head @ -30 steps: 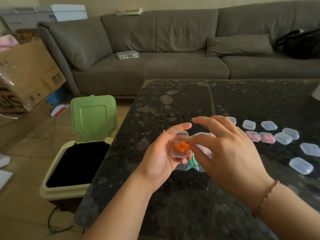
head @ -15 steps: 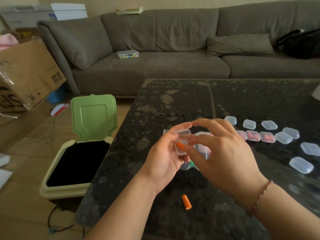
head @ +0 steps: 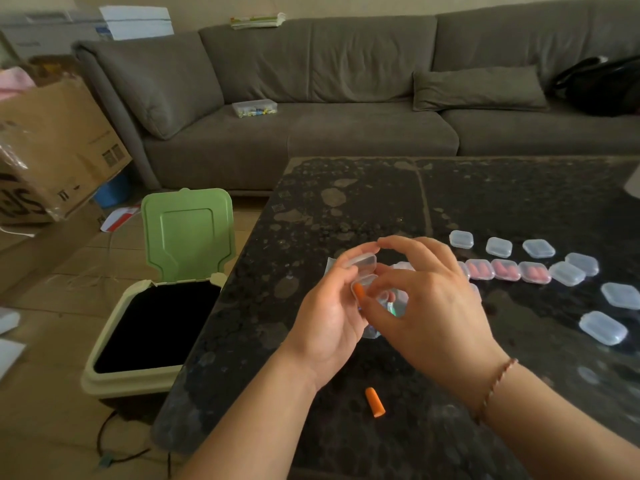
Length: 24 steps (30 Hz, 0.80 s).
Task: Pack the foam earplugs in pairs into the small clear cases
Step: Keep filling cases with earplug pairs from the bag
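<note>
The left hand (head: 329,327) grips an open case (head: 363,271) with one orange earplug (head: 358,292); the right hand (head: 426,306) pinches its lid. The second earplug (head: 375,402) lies on the tabletop (head: 346,209) below both hands and likely needs retrieving before closure.

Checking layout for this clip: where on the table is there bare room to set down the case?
Bare: the far table toward the sofa, and the near left edge beside the bin. Crowded: right side, with rows of cases. A loose earplug lies below the left hand and right hand.
</note>
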Available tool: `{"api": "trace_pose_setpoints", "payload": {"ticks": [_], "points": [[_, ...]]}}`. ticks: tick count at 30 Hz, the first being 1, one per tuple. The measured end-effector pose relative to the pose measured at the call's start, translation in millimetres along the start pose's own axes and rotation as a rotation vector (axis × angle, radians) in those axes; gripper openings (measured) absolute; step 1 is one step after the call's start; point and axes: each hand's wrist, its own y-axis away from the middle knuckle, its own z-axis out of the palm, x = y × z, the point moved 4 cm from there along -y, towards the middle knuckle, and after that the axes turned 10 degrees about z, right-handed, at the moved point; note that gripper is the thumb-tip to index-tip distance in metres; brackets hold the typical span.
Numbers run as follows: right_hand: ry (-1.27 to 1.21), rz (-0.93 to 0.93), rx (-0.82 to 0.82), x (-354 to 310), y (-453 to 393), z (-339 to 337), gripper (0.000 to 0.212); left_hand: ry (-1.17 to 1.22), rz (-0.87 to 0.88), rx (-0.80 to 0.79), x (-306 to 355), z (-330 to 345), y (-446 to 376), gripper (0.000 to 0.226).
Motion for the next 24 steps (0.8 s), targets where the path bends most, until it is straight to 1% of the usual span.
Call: {"api": "trace_pose_setpoints", "payload": {"ticks": [2,3,5,6,7,8,9,11,12,14,17,19,20,22,24], "points": [[-0.030,-0.003,0.019,-0.6,-1.9,-6.6,0.016,0.021,-0.004,0.017,0.7,-2.7,0.4,0.037],[-0.057,-0.010,0.054,-1.1,-3.2,-14.0,0.018,0.031,0.003,0.027,1.8,-4.2,-0.2,0.036],[-0.095,0.002,0.120,-2.1,-3.8,-33.8,0.016,0.059,0.041,0.052,6.2,-8.1,-2.8,0.035],[-0.103,0.029,0.085,-1.9,-2.9,-41.5,0.015,0.079,0.066,0.071,9.5,-10.4,-4.3,0.038],[-0.084,0.069,-0.016,-1.5,-0.5,-44.5,0.018,0.104,0.088,0.089,13.2,-12.3,-5.9,0.042],[-0.023,0.101,-0.165,-3.2,4.4,-42.5,0.022,0.123,0.107,0.103,16.0,-14.3,-7.3,0.045],[0.069,0.107,-0.319,-6.1,11.3,-36.7,0.025,0.135,0.121,0.115,18.1,-16.3,-8.6,0.048],[0.226,0.061,-0.535,-12.7,25.9,-20.6,0.028,0.136,0.141,0.144,19.8,-19.9,-10.2,0.046],[0.262,0.033,-0.598,-17.1,32.8,-12.7,0.030,0.138,0.146,0.152,19.9,-20.3,-10.3,0.043],[0.284,-0.011,-0.648,-24.5,42.5,-0.8,0.031,0.140,0.141,0.154,18.8,-19.4,-10.4,0.041],[0.215,-0.061,-0.680,-28.1,50.2,13.1,0.019,0.103,0.114,0.166,17.5,-17.8,-9.8,0.039],[0.124,-0.086,-0.659,-27.8,45.4,7.5,0.015,0.084,0.101,0.158,16.0,-17.4,-10.1,0.043],[0.050,-0.099,-0.597,-27.0,37.7,-1.0,0.013,0.073,0.095,0.144,14.9,-17.1,-10.6,0.044],[-0.146,-0.082,-0.404,-23.0,17.3,-25.8,0.010,0.031,0.086,0.108,13.4,-15.4,-10.3,0.045],[-0.371,-0.009,-0.169,-14.5,1.3,-49.7,0.011,-0.012,0.083,0.074,10.1,-11.5,-8.3,0.046]]}}
